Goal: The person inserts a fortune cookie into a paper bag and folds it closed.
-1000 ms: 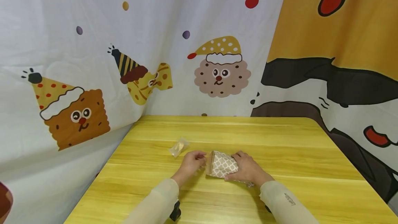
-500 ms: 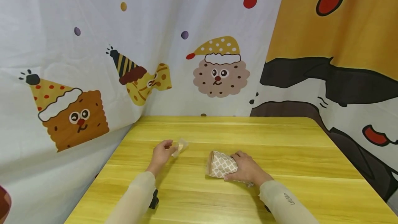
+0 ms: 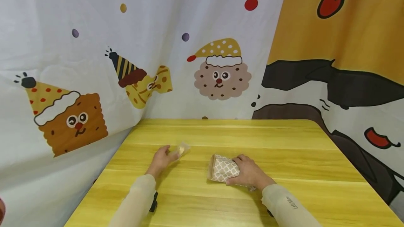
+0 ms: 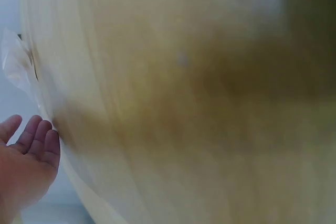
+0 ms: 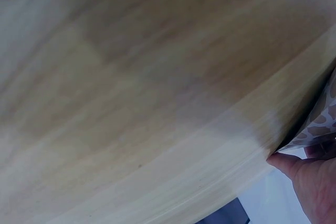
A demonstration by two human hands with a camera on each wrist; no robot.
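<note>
A small clear wrapper [image 3: 182,149] with something pale yellow inside lies on the wooden table, left of centre. My left hand [image 3: 161,159] is just beside it, thumb end nearest. In the left wrist view the fingers [image 4: 39,137] are loosely bent with nothing between them, and the wrapper [image 4: 17,66] shows beyond their tips. My right hand [image 3: 249,171] grips a tan paper bag [image 3: 224,169] with a white lattice pattern, thumb on the near side and fingers over the far side. The bag lies on its side, mouth towards the left; its contents are hidden.
The yellow wood-grain table [image 3: 252,136] reaches back to a white curtain [image 3: 170,16] printed with cartoon snacks. A second printed cloth in orange, black and white hangs at the right. Dark bands show under both sleeves.
My left hand has moved left and away from the bag's mouth to the clear wrapper. My right hand stays on the bag. The head view has shifted slightly.
</note>
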